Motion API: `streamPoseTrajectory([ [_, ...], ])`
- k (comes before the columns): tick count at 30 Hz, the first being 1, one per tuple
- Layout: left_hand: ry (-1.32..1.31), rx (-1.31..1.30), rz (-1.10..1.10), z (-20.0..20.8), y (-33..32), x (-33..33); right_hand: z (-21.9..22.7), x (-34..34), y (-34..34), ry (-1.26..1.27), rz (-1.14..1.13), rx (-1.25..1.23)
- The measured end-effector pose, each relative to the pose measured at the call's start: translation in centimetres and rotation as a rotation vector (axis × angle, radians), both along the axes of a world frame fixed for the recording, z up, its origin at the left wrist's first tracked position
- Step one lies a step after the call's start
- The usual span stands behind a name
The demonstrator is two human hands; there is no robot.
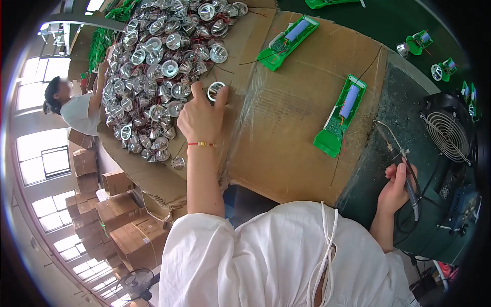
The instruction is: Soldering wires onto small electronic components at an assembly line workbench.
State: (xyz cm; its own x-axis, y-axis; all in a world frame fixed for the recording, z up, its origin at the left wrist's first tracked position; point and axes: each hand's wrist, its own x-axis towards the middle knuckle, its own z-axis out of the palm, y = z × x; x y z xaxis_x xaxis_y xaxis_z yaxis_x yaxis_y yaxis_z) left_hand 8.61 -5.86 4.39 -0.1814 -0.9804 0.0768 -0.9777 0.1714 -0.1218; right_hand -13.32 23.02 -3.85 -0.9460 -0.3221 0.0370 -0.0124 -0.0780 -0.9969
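My left hand (202, 115), with a red bracelet at the wrist, is at the right edge of a big pile of shiny reflector cups (153, 66) with thin wires. Its thumb and forefinger close round one reflector cup (216, 91). My right hand (395, 189) grips a soldering iron (410, 193) at the right, its thin tip pointing up and away. Between my hands, two green plastic housings (335, 120) (286, 43) lie apart on the cardboard (286, 138). Each holds a purple cylindrical battery, a small circuit board and wires.
A round-grilled black fan (446, 134) and a blue box-shaped device (464, 207) stand at the far right. Several green housings with reflectors (442, 70) line the far right edge. Stacked cartons (138, 238) fill the floor at left. Another person (79, 107) works across the pile.
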Motion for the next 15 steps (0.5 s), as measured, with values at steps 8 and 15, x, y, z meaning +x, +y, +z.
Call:
streamPoseTrajectory([
  [8, 0.294, -0.191, -0.61, -5.2, 4.0, -0.3, 0.4, 1.8, 0.7, 0.072, 0.031, 0.032],
  [15, 0.504, 0.024, -0.697, -2.9, 4.5, -2.2, 1.1, 2.8, 1.0, 0.073, 0.04, 0.036],
])
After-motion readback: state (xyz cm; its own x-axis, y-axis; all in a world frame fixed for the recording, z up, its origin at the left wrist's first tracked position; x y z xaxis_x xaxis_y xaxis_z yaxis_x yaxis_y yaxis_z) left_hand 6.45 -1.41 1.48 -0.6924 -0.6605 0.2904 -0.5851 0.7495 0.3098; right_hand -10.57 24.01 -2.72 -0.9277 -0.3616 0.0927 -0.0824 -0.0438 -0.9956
